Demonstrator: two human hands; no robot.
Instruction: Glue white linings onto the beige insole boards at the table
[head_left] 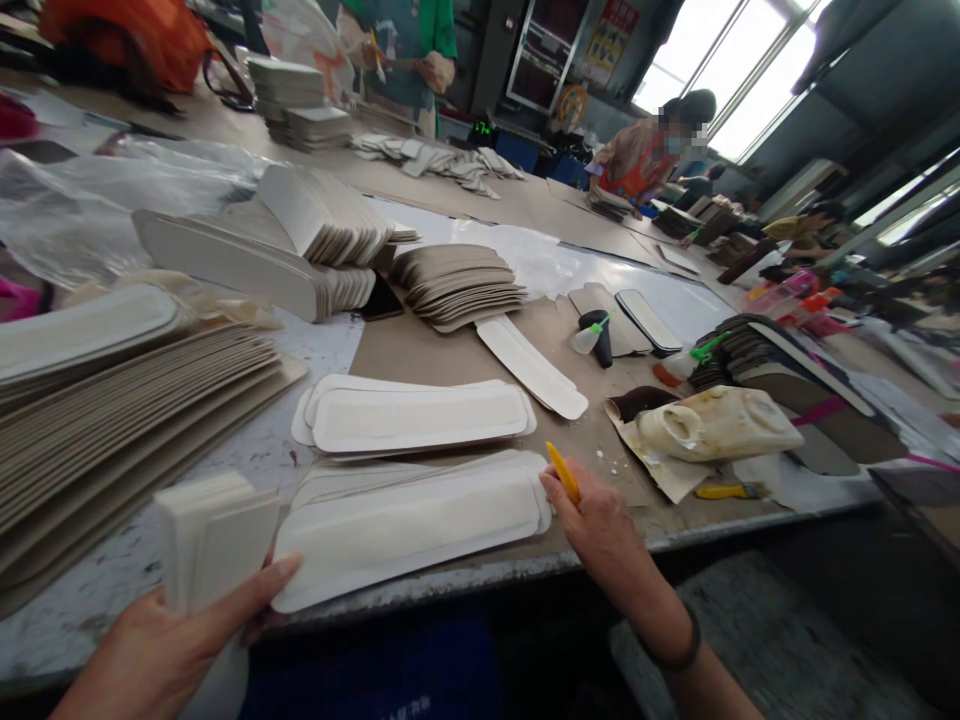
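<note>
My left hand [176, 635] is closed around a bundle of small white strips [232, 545], somewhat blurred. Its thumb lies at the left end of a long white panel with rounded ends [412, 535], which tops a loose pile at the table's front edge. At the panel's other end, my right hand [604, 525] grips a yellow-handled tool [562, 472]; the tool's working end is hidden. The right fingertips touch or nearly touch the panel's corner. Just behind lies a second pile of white panels [420, 415], and a single narrow white panel [532, 368] slants beyond it.
Long brown-edged panels [135, 430] are stacked at left; more stacks [457, 285] stand behind. Right of my right hand are a stained white plastic container [720, 425], a yellow-handled brush [731, 491] and a green-tipped glue bottle [589, 338]. Other people [637, 160] work farther back.
</note>
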